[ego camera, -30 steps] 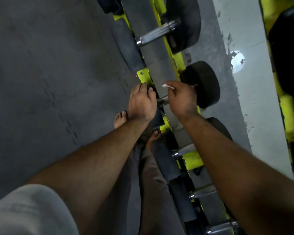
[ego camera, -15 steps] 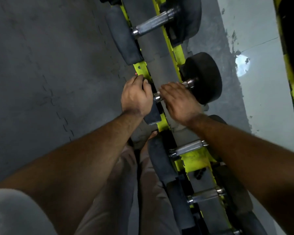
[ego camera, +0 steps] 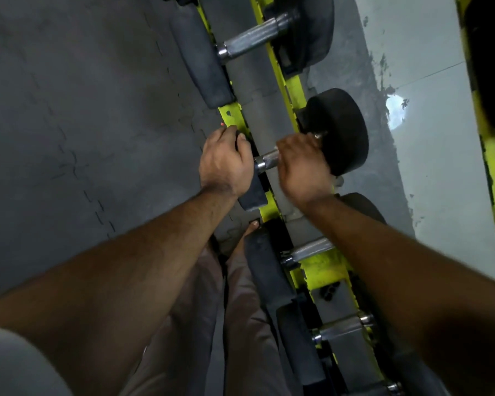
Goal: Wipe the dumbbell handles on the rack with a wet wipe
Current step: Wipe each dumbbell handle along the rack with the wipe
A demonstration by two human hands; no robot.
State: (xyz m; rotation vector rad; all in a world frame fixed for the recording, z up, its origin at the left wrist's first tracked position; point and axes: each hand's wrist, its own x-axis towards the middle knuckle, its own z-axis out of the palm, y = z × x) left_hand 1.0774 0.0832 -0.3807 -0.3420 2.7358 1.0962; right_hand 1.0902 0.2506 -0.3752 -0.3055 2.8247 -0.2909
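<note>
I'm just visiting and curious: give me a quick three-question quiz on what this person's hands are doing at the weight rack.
1. True or false: the right hand is curled over the metal handle of a dumbbell on the yellow rack.
2. What does the left hand hold? A) a spray bottle B) the dumbbell's near black end C) nothing
3. Fill in: the handle being worked on joins a round black ____ on the far side.

Key: 1 true; 2 B; 3 weight. The wipe itself is not visible under the right hand.
</note>
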